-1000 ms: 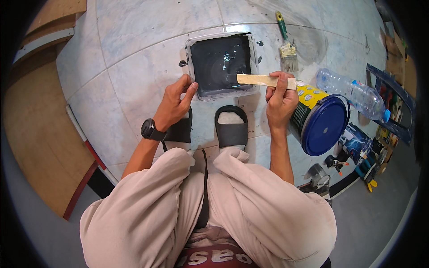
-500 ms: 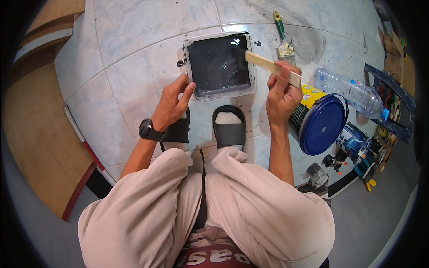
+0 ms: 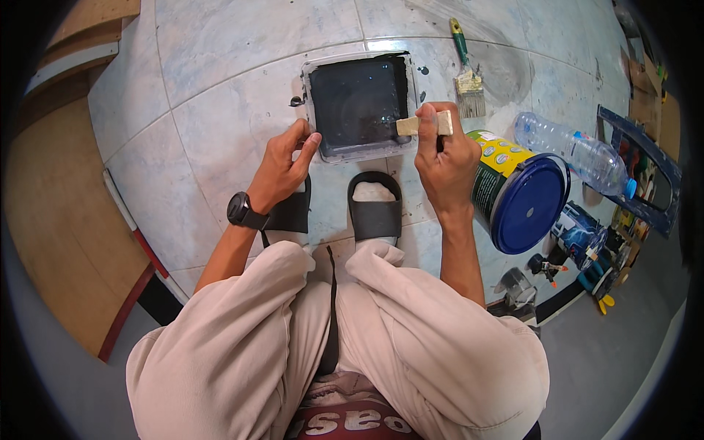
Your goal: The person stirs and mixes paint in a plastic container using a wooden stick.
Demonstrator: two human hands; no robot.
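A square clear plastic tray [image 3: 308, 103] on the tiled floor holds dark grey liquid [image 3: 356, 99]. My left hand [image 3: 282, 161], wearing a black watch [image 3: 242, 209], pinches the tray's lower left rim. My right hand [image 3: 447, 165] grips a pale wooden stick [image 3: 409, 126], whose far end reaches into the liquid at the right side of the tray. Just beyond that hand lies a brush [image 3: 467, 92] with a green handle and paint-caked bristles. A paint bucket [image 3: 528, 205] with a blue lid lies on its side right of my right hand.
A clear plastic bottle [image 3: 565, 147] lies beside the bucket. Tools and a dark blue frame [image 3: 660, 205] crowd the right side. Wooden boards [image 3: 73, 242] border the left. My sandalled feet [image 3: 375, 220] and bent knees are below the tray.
The stick first moved right and up, then came back down and left to the tray's lower right, my right hand turning with it. My left hand stays at the rim.
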